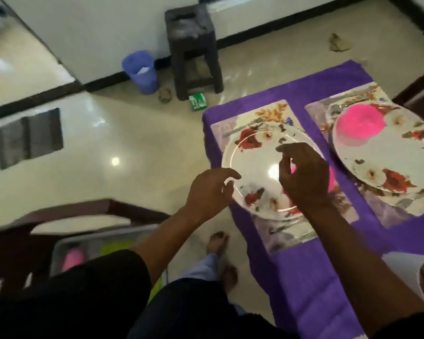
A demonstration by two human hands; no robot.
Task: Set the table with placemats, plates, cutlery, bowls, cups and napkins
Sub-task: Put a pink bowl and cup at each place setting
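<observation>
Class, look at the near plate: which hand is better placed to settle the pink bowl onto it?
Probably the right hand: it hovers over the near plate, the pink bowl under it. The left hand sits at the rim.

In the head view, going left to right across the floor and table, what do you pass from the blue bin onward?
Blue bin → dark stool → near floral plate, with the right hand over it → far floral plate carrying a pink bowl.
</observation>
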